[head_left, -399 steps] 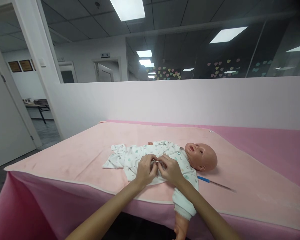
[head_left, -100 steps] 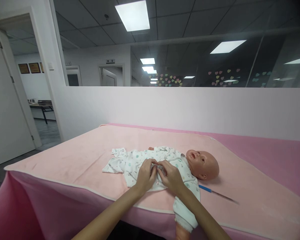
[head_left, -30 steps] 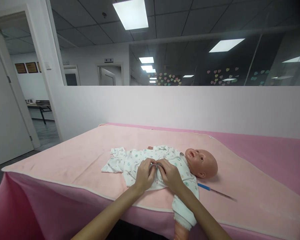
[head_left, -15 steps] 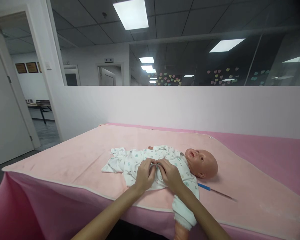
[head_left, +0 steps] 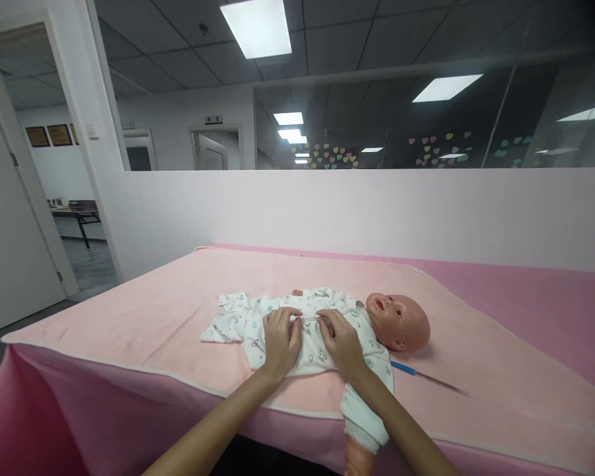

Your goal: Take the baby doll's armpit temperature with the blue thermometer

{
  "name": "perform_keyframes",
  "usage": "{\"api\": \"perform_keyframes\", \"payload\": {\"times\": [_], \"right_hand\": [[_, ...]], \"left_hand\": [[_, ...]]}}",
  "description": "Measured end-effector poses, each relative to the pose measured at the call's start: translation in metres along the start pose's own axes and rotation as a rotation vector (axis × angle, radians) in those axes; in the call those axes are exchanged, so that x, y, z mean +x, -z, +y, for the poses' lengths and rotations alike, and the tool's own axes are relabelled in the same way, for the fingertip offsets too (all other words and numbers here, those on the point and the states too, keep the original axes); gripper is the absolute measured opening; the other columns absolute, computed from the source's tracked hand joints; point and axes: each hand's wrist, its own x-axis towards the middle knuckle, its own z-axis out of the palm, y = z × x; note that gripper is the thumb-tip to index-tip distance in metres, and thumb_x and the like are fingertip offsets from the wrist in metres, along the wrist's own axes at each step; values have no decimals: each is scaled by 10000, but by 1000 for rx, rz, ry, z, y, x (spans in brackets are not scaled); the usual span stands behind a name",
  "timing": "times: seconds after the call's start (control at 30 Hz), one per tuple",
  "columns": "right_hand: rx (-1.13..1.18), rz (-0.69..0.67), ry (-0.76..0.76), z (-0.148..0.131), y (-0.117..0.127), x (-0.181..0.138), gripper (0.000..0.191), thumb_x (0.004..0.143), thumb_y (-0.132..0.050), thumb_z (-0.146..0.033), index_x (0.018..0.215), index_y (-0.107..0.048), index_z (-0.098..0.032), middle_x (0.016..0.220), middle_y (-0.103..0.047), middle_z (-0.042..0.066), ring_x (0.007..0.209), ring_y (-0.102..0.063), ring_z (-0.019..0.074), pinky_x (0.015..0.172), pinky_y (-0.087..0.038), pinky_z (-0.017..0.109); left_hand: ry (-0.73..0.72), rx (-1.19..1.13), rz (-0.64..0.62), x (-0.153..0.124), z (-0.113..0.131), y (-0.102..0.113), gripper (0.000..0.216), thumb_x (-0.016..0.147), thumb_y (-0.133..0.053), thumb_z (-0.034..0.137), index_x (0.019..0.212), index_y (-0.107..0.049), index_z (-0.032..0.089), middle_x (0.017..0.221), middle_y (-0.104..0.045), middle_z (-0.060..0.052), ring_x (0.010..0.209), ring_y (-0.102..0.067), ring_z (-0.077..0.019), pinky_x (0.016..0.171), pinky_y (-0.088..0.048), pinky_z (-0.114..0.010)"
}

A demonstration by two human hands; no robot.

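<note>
White printed cloth baby outfit (head_left: 310, 354) on a bald plastic doll (head_left: 404, 324), by the near edge of the peach blanket (head_left: 153, 317)
Left hand (head_left: 281, 340) and right hand (head_left: 344, 340) at its front, fingers curled narrow, can't tell if they're pinching cloth tbh.

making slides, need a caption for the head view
Left hand and right hand over the printed outfit of a doll on pink cloth.
</note>
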Motion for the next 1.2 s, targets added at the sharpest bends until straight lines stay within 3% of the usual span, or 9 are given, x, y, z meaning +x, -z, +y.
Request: {"api": "perform_keyframes", "payload": {"times": [0.5,0.87,1.2], "right_hand": [[-7,-29,-35,0,1,0,189,868,-354,-199,929,-533,-190,840,-578,36,710,-547,139,636,-420,244],[9,-21,-65,0,0,1,190,865,-354,-198,925,-534,-188,861,-586,45,756,-558,155,663,-426,257],[13,23,-75,1,2,2,176,861,-373,-201,913,-540,-186,823,-582,31,695,-542,136,630,-422,243]], "left_hand": [[-198,85,-43,-1,-1,-2,144,828,-493,250,826,-637,258,911,-575,-8,810,-491,-147,801,-307,-338],[-197,114,-95,-1,0,-4,157,817,-506,277,908,-634,277,940,-583,-6,829,-489,-153,806,-303,-349],[-126,82,-154,0,2,-5,113,802,-501,288,740,-514,194,766,-570,14,774,-474,-151,782,-317,-331]]}}
